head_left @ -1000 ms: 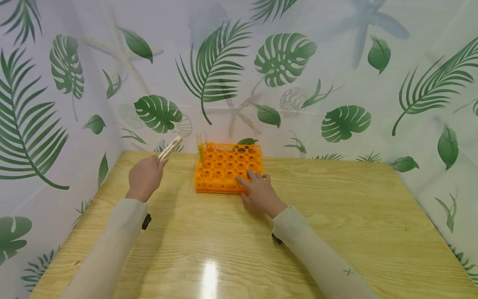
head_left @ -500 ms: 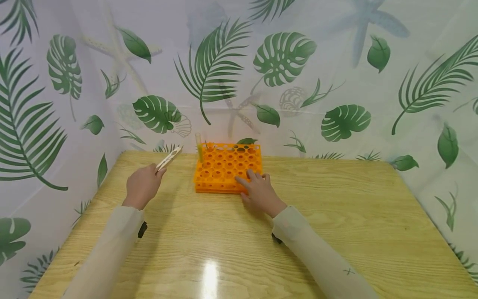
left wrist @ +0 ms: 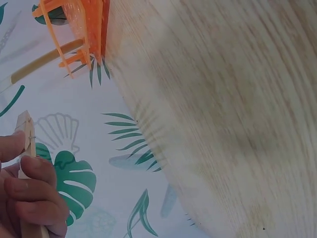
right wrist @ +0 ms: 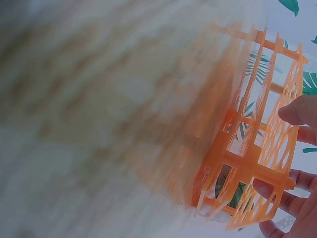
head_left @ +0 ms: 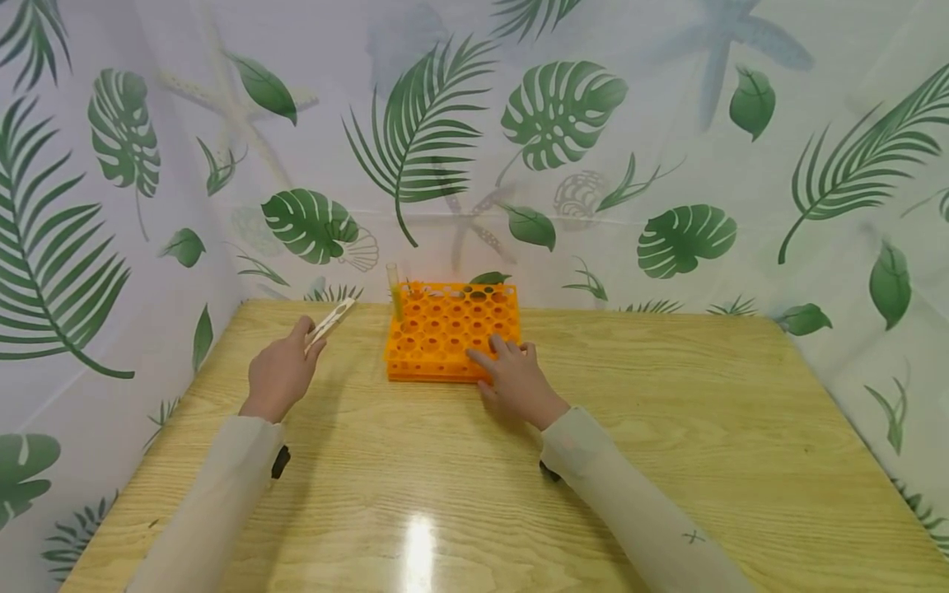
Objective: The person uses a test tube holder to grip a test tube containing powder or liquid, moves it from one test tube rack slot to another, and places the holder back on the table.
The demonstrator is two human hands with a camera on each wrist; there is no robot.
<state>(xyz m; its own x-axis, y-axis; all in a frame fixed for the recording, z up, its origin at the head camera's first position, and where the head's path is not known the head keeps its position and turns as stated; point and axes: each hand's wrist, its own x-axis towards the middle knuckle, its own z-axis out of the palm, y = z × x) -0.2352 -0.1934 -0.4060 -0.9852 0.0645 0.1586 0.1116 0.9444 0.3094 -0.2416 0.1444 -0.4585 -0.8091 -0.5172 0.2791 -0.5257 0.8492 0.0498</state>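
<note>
My left hand (head_left: 280, 372) holds a wooden test tube clamp (head_left: 330, 321) above the table's left side, its tip pointing up and to the right. In the left wrist view, thumb and curled fingers grip the clamp (left wrist: 27, 139). An orange test tube rack (head_left: 437, 356) stands at the back middle of the table. One clear test tube (head_left: 395, 292) with yellowish contents leans slightly in its left part, apart from the clamp. My right hand (head_left: 519, 383) grips the rack's front right corner. The right wrist view shows fingers around the rack (right wrist: 247, 153) at that end.
The wood-grained table (head_left: 667, 428) reaches out on both sides of the rack. Behind it hangs a white leaf-print cloth (head_left: 445, 123), close to the rack's back edge. Light reflects off the table near the front.
My left hand has moved slightly down and left with the clamp, whose tip has dropped lower. The right hand and the rack have kept their place.
</note>
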